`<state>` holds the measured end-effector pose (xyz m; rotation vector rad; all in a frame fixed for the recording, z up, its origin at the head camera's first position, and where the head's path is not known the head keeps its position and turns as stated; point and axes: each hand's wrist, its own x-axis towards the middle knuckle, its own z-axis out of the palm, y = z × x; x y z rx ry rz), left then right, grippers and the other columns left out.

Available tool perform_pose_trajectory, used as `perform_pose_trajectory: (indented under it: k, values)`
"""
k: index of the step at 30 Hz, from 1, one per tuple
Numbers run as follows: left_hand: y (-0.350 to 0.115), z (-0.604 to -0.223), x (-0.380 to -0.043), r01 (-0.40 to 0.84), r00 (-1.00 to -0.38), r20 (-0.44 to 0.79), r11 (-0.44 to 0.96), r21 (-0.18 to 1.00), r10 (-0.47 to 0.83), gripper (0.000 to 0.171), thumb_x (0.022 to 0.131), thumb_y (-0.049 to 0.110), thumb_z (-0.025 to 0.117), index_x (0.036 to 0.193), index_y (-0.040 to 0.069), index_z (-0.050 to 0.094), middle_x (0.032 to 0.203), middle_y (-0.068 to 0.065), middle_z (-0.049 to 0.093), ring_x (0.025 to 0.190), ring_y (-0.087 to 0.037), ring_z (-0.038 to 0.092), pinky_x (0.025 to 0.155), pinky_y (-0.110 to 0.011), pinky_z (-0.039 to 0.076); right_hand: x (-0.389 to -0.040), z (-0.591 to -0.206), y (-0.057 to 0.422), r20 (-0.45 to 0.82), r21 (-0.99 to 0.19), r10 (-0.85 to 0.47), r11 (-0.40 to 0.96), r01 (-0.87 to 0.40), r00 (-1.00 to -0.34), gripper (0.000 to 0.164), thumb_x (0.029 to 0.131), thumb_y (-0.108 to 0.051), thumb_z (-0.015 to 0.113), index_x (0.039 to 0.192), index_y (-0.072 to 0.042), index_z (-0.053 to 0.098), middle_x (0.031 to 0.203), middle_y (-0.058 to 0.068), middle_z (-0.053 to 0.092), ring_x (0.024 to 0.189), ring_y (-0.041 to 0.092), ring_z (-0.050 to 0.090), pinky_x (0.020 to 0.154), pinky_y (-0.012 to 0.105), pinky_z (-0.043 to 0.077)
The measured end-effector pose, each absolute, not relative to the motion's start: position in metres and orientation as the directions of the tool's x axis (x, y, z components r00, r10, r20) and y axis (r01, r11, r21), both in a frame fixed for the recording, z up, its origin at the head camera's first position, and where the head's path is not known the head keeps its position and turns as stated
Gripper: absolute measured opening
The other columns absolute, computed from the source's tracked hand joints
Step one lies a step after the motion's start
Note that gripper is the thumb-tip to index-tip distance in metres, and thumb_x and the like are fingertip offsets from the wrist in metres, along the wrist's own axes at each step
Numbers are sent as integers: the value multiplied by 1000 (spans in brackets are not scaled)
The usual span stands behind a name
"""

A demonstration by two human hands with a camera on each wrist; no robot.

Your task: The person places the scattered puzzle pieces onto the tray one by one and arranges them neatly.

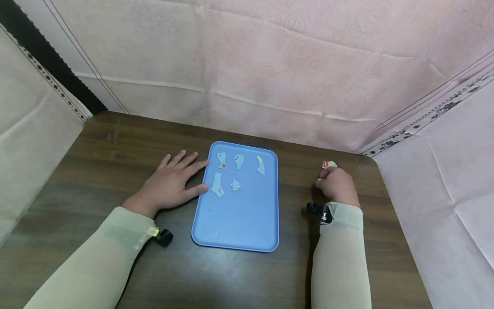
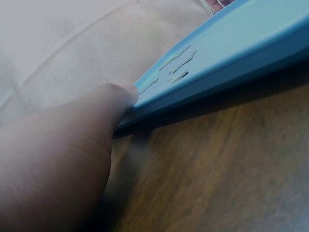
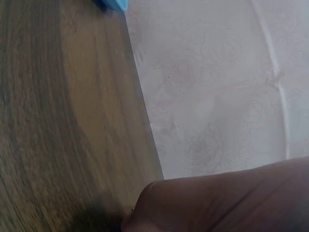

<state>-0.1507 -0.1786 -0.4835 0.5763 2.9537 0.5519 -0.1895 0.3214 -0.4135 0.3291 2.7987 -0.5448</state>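
Observation:
A blue tray (image 1: 239,223) lies on the table with several irregular pale-blue paper pieces (image 1: 218,185) in its upper half. My left hand (image 1: 171,184) rests at the tray's left side, fingers spread, thumb and index finger touching its rim. In the left wrist view the thumb (image 2: 123,94) meets the tray edge. Off to the right, my right hand (image 1: 337,184) is curled low over the table, and a pale sliver of a paper piece (image 1: 319,179) shows between thumb and index finger. Just beyond the knuckles lies a red, yellow and green scrap (image 1: 329,164). The fingertips are mostly hidden.
The brown wooden table (image 1: 247,283) ends at a pale patterned cloth (image 1: 262,77) at the back. More cloth hangs at the left and right sides. Dark wrist cameras (image 1: 164,237) stick out from both sleeves.

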Motion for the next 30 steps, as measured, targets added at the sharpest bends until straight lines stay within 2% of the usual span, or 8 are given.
perform_pose_trajectory:
  k: [9, 16, 22, 25, 30]
  values:
    - [-178, -485, -151, 350, -926, -4, 862, 367, 378, 86, 105, 88, 44, 178, 45, 30, 187, -9, 29, 177, -44, 13, 138, -77, 4, -186, -406, 317, -296, -360, 184, 887, 288, -937, 24, 103, -23, 75, 119, -7, 70, 113, 19, 69, 97, 34, 63, 79, 42, 52]
    - [-179, -483, -150, 353, -924, -5, 860, 369, 381, 87, 105, 89, 42, 178, 44, 30, 187, -9, 29, 177, -44, 12, 138, -76, 4, -181, -390, 307, -231, -382, 169, 890, 249, -958, 28, 103, -26, 74, 124, -7, 71, 126, 19, 71, 101, 35, 64, 83, 45, 54]
    - [-178, -482, -150, 348, -925, -11, 860, 373, 380, 86, 105, 87, 43, 178, 43, 30, 187, -9, 29, 177, -44, 12, 138, -76, 3, -176, -376, 298, -165, -368, 126, 912, 179, -978, 30, 102, -28, 72, 124, -9, 72, 111, 16, 76, 91, 32, 67, 73, 40, 54]
    - [-178, -481, -150, 344, -926, -17, 862, 373, 377, 86, 105, 87, 44, 178, 43, 30, 187, -9, 29, 177, -44, 12, 138, -76, 3, -172, -369, 292, -135, -357, 94, 924, 137, -986, 30, 102, -28, 71, 125, -9, 73, 110, 15, 77, 92, 32, 68, 75, 42, 54]
    - [-178, -479, -149, 338, -927, -23, 864, 372, 373, 85, 106, 84, 47, 179, 42, 31, 187, -10, 29, 177, -45, 12, 138, -77, 3, -164, -357, 279, -125, -379, 60, 920, 104, -990, 30, 103, -26, 70, 128, -10, 73, 121, 16, 76, 102, 33, 68, 85, 48, 57]
